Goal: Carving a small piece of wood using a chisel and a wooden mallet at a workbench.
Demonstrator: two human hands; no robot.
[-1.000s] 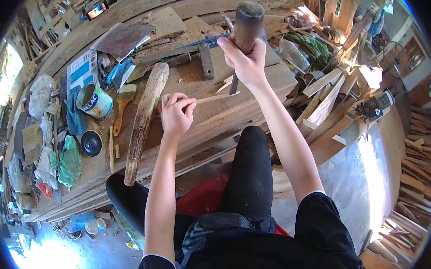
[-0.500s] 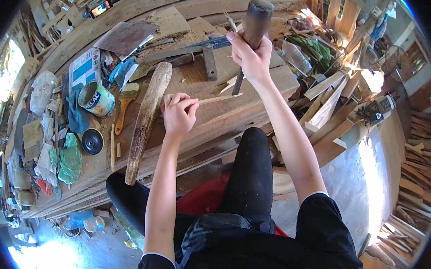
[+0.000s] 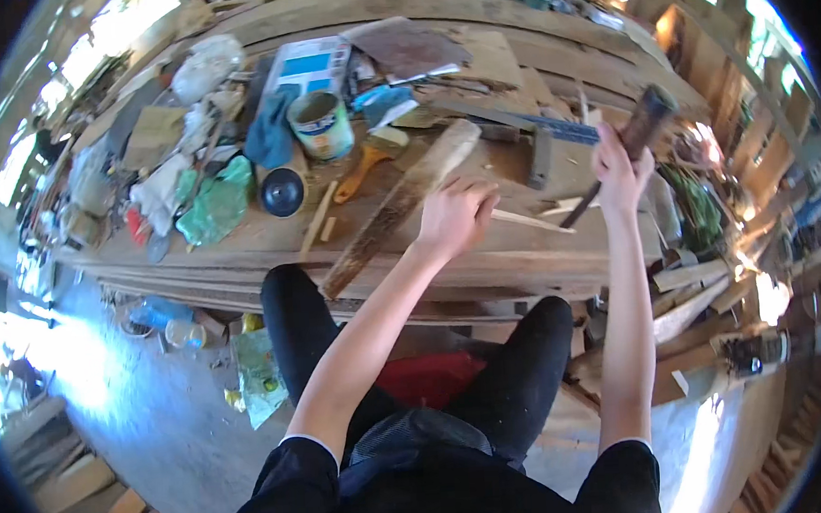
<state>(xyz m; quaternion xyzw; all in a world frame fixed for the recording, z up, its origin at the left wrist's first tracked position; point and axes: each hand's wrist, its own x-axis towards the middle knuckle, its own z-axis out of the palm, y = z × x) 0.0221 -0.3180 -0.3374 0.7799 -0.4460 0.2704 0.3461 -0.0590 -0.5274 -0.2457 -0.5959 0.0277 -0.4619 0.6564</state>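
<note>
My right hand [image 3: 623, 173] is closed around a chisel [image 3: 648, 120] with a thick dark handle. Its narrow blade slants down toward the bench, the tip close to the end of a thin wood strip [image 3: 532, 221]. The strip's other end runs into the closed fingers of my left hand [image 3: 455, 218], just above the bench. Beside that hand a rough wooden club [image 3: 394, 210] lies slanting across the workbench [image 3: 487, 275], its narrow end past the front edge. A square [image 3: 541, 159] lies beyond, between my two hands.
Left of the club are a paintbrush [image 3: 367, 163], an open tin [image 3: 321, 126], a round black lid [image 3: 282, 192] and a blue cloth [image 3: 271, 133]. Crumpled plastic bags [image 3: 215, 207] crowd the bench's left end. Wood offcuts [image 3: 689, 277] are piled at the right.
The whole view has swung, so the bench and tools sit farther right in the picture. The chisel leans more to the right. Both hands keep their hold.
</note>
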